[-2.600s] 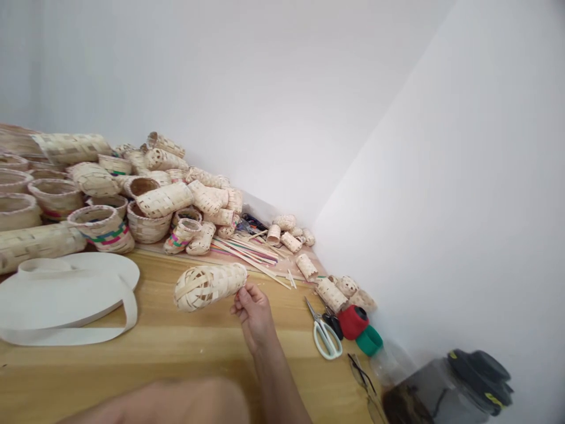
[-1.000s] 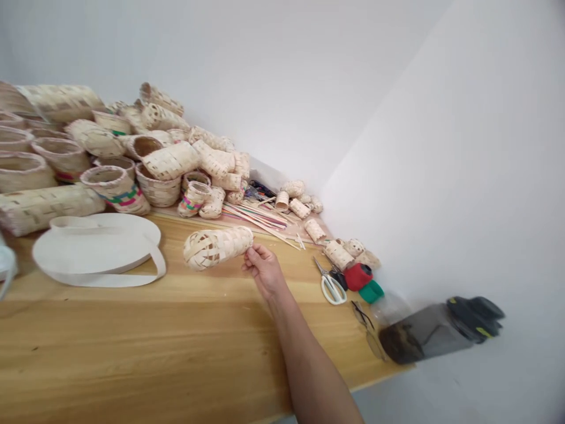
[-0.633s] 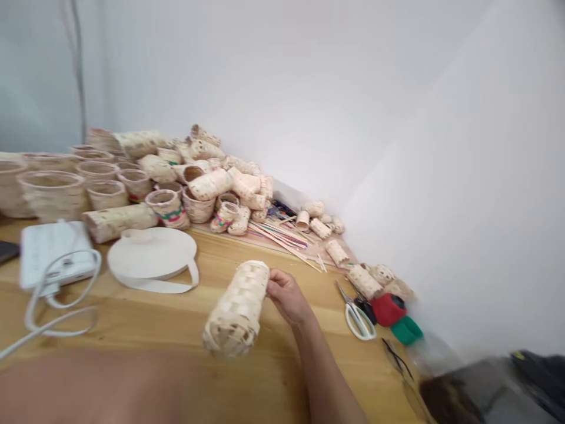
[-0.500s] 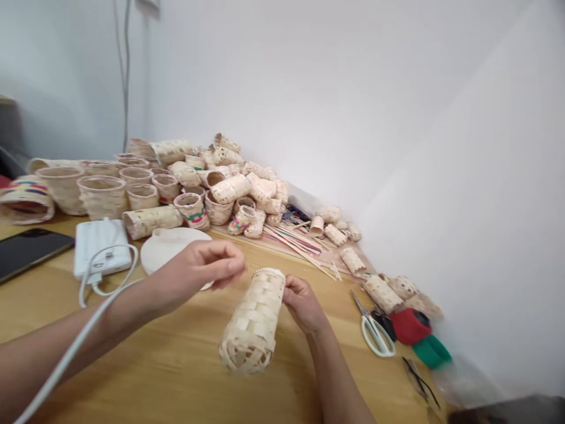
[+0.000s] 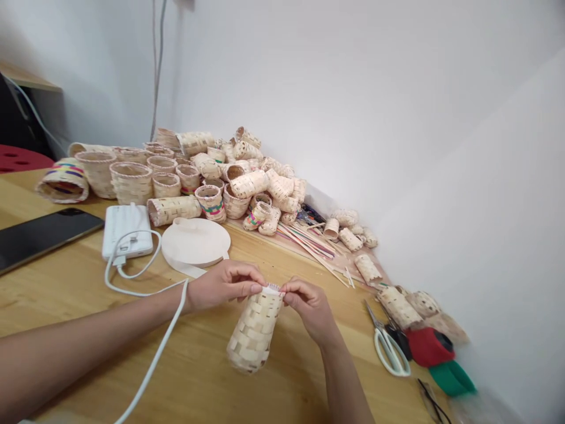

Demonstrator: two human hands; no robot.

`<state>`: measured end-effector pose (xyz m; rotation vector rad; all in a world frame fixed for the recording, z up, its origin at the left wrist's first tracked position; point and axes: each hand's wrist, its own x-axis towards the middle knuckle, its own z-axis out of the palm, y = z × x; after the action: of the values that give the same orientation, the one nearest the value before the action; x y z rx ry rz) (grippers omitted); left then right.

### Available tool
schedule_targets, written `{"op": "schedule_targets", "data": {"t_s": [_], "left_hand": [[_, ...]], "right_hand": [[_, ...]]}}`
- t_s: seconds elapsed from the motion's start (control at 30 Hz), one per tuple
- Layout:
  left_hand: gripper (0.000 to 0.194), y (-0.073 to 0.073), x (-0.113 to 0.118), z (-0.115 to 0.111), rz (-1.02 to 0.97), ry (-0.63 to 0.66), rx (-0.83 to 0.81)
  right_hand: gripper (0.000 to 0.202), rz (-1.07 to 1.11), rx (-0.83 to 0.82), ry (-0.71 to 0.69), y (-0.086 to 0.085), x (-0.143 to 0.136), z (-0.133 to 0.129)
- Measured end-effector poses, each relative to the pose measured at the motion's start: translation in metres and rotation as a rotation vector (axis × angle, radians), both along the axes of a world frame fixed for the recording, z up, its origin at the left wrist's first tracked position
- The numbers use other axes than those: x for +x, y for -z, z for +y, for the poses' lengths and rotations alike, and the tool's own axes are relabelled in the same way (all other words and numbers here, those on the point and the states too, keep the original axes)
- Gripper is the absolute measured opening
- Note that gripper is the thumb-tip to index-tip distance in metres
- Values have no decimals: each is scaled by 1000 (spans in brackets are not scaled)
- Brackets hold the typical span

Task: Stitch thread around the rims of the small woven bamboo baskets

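Note:
A small pale woven basket [image 5: 255, 333] hangs at a tilt above the table, its rim away from me and its closed, rounded end toward me. My left hand [image 5: 227, 285] is closed at the left side of the rim, thumb and fingers pinching there. On the right side of the same rim, my right hand [image 5: 311, 306] is closed in a pinch too. Between the fingertips a narrow white band [image 5: 272, 290] runs along the rim. Just beyond my left hand lies a flat roll of white ribbon [image 5: 196, 241], its loose end trailing toward that hand.
Many finished-looking woven baskets [image 5: 131, 184] are heaped at the back. A power bank [image 5: 127, 231] with a white cable [image 5: 154, 362] and a phone [image 5: 48, 235] lie left. Scissors [image 5: 391, 353], red tape [image 5: 428, 347] and green tape [image 5: 452, 378] are at right, thin strips [image 5: 315, 247] behind.
My left hand has come down and right onto the basket's rim, from hovering apart. The basket has turned slightly, and the whole view has shifted, showing more of the table's left side.

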<state>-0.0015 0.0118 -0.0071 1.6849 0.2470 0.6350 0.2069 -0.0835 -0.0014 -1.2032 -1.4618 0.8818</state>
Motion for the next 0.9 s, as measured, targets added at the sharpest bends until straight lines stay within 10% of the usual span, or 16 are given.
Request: {"op": "schedule_targets", "data": {"t_s": [0.33,0.57,0.9], "left_hand": [[28,-2,-2,-5,-36,-50,68],[24,-2,-2,-9,-39,-99,216],[22,-1,-1,-11,-53,-118,317]], "right_hand": [[5,-132,243,244,-3,-8,-7],[14,-558,535,132,-18,-25,-18],[10,-701,462,169,-18,-28,-17]]}}
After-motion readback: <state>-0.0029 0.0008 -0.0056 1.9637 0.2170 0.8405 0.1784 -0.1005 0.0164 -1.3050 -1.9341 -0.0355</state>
